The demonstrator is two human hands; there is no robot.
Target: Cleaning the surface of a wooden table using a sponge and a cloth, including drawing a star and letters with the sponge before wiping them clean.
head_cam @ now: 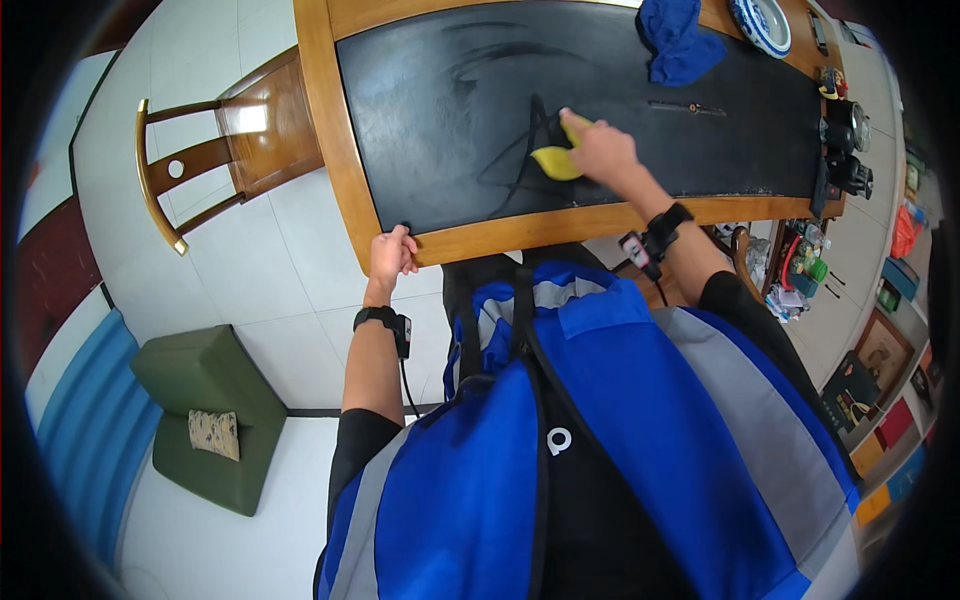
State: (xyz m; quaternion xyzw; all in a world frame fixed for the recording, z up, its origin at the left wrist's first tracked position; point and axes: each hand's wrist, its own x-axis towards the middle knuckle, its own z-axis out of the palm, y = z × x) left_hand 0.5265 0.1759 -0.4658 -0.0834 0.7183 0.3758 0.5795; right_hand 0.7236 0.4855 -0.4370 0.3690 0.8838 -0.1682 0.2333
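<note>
My right hand (606,154) grips a yellow cloth (556,163) and presses it on the black inset top of a wooden table (420,97). Dark streaks and smudges show on the black surface around and beyond the cloth. At the table's near left corner my left hand (394,253) rests on the wooden rim, its fingers curled; whether it holds a small dark thing at the fingertips I cannot tell. Each wrist bears a black strap with a small device and a cable. A crumpled blue cloth (679,45) lies on the far side of the table.
A blue-and-white ceramic dish (761,26) sits at the far right, with dark jars or cups (844,135) along the right edge. A wooden chair (255,135) stands against the table's left side. A green seat (210,405) with a patterned cushion (214,433) is behind on the left.
</note>
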